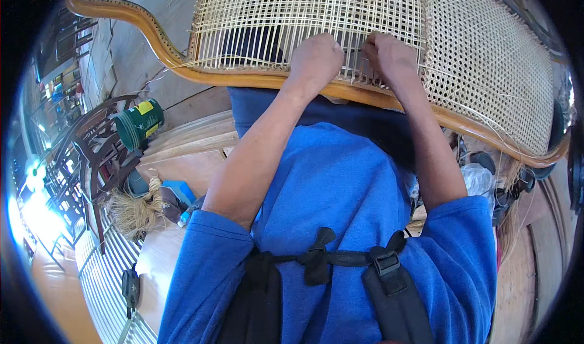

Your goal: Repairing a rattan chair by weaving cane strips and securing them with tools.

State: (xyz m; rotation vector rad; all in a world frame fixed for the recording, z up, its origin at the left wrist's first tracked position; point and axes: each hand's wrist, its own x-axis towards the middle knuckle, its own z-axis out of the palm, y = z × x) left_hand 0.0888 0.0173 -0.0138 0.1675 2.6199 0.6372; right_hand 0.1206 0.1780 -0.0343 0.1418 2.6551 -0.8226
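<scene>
A curved wooden frame (231,76) with woven cane lies across my lap. Its left panel of cane webbing (274,9) is loosely woven, and bare upright strands show along its near edge. My left hand (317,61) is closed, knuckles up, with its fingers down at these cane strands. To its right, my right hand (391,58) is also closed, its bent fingers pinched at the strands near the seam between the panels. Both sets of fingertips are partly hidden, so exactly which strands they grip cannot be told. The right cane panel (486,64) has a tight, finished-looking pattern.
A green bucket (140,123) lies tipped at left beside dark wooden chair frames (91,143). Below it are a bundle of loose fibre (137,213) and a blue item (178,192). A clear plastic bag (477,179) sits at right, under the frame's edge.
</scene>
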